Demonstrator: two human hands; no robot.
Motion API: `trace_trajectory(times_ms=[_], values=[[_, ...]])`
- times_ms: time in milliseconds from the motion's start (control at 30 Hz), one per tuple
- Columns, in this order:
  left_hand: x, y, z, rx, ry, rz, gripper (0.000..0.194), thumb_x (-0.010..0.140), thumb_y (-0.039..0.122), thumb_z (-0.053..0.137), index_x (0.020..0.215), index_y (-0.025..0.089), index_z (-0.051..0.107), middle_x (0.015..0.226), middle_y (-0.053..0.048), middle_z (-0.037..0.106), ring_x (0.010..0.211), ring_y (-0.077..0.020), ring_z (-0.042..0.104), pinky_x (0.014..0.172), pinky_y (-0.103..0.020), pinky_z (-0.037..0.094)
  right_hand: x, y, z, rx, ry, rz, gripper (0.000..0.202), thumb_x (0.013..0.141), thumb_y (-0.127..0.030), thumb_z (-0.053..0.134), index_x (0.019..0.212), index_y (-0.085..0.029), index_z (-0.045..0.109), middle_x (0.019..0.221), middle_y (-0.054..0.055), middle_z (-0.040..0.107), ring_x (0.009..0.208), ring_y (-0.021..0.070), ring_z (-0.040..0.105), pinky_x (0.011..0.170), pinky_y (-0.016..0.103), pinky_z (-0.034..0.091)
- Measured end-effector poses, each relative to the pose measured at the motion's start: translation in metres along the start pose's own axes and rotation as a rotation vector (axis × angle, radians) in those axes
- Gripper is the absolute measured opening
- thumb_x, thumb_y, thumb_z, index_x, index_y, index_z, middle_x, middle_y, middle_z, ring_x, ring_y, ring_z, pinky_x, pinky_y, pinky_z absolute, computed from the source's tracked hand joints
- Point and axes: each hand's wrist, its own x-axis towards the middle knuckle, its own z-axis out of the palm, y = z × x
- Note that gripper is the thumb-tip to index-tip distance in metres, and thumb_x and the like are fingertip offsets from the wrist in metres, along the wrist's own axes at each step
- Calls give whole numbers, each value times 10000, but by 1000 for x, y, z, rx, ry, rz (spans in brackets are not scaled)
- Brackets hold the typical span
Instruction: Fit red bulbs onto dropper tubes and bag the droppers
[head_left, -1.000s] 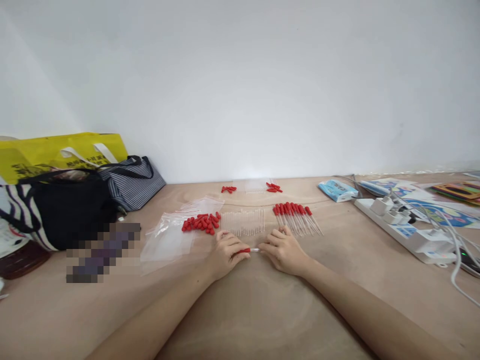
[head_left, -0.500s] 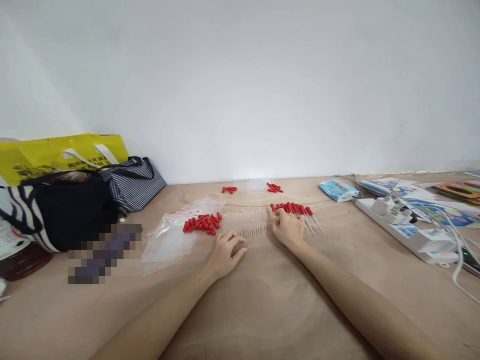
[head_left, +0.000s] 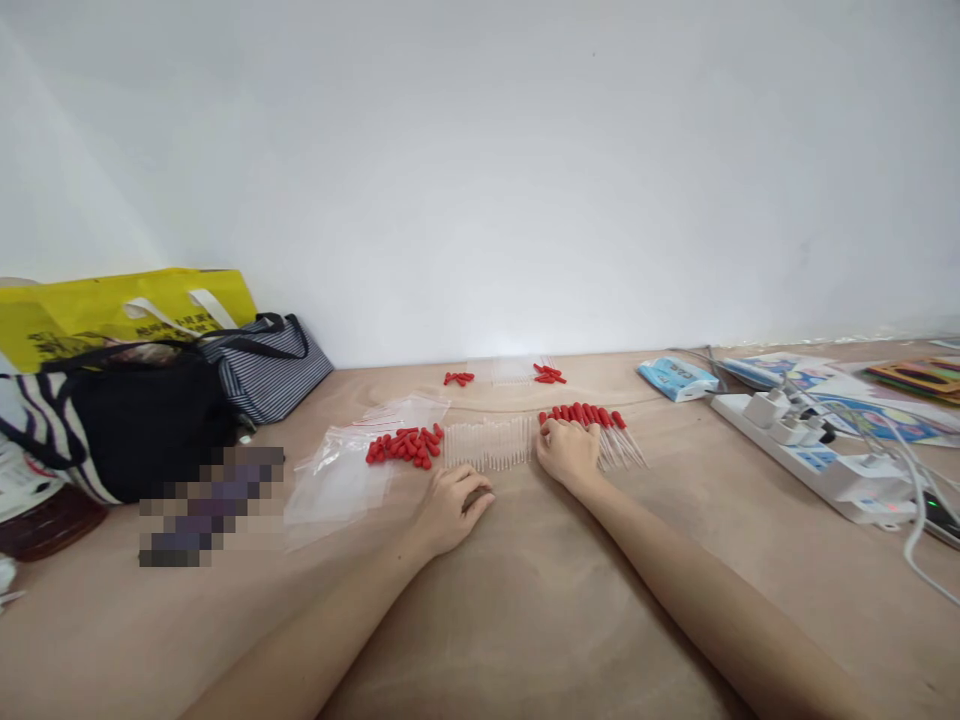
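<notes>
The row of clear tubes (head_left: 486,445) lies on the table (head_left: 487,630) in front of me. My left hand (head_left: 452,510) rests just on my side of the row, open, its fingers loosely curved and the thumb apart from them. My right hand (head_left: 568,452) is beside the row's right end, fingers bent down at the red-topped droppers (head_left: 589,416), which fan out to the right of the row; my knuckles hide the fingertips, so I cannot tell whether they grip one. Loose red bulbs (head_left: 405,447) are heaped just left of the row, beside clear plastic bags (head_left: 337,495).
</notes>
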Motion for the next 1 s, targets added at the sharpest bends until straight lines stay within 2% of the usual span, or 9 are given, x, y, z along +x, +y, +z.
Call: trace_trajectory(times_ms=[133,200,267,333,433,533,667,867,1000], values=[[1,-2,-4,86,94,-33,134,798,267,486,811,202,603,818,-26,610,792,-182,538,717,-329,361,10,-12,-3,-4,-151,106,307,786,-339,397,750,-157,642,792,119,651,785,237,575,791,403,205],[6,-7,-12,199,209,-155,165,796,294,478,779,209,618,807,-37,604,803,-201,519,724,-347,349,16,-15,-3,-4,-198,133,297,770,-341,417,729,-149,640,788,120,650,764,237,584,794,406,210],[16,-17,-24,328,295,-355,182,777,311,485,729,212,631,819,-49,600,822,-227,500,734,-370,336,20,-17,-3,-1,-213,144,275,754,-327,430,741,-145,635,792,121,649,757,234,588,790,405,219],[29,-30,-35,415,294,-535,209,750,349,494,697,215,644,875,-66,590,888,-265,473,745,-395,325,23,-18,-3,5,-226,154,256,740,-312,439,767,-144,630,800,120,647,762,234,590,788,404,227],[50,-49,-42,463,216,-654,250,706,408,509,666,214,662,938,-91,571,973,-301,426,791,-433,288,26,-19,-3,18,-243,169,243,719,-297,452,800,-146,624,802,117,646,778,237,589,784,403,239],[67,-60,-38,534,102,-710,320,681,442,509,706,168,673,1001,-151,548,1007,-332,395,807,-444,264,27,-20,-3,32,-255,179,241,706,-296,465,824,-156,621,802,111,647,790,240,587,786,403,246],[76,-65,-33,627,5,-756,379,676,443,498,798,125,662,1049,-188,536,1021,-333,384,817,-431,259,28,-20,-2,44,-263,184,251,708,-318,468,827,-158,622,806,113,647,794,243,586,786,402,254],[80,-66,-32,642,26,-738,344,656,380,522,806,102,660,1013,-192,557,999,-337,409,800,-418,272,27,-20,-2,56,-251,150,246,730,-314,448,786,-152,625,791,110,649,774,234,590,784,397,262],[82,-60,-39,625,71,-740,327,688,365,511,766,81,651,976,-202,560,985,-356,420,778,-429,291,23,-14,-9,77,-220,100,276,767,-318,410,718,-139,613,786,120,647,763,246,589,766,394,283]])
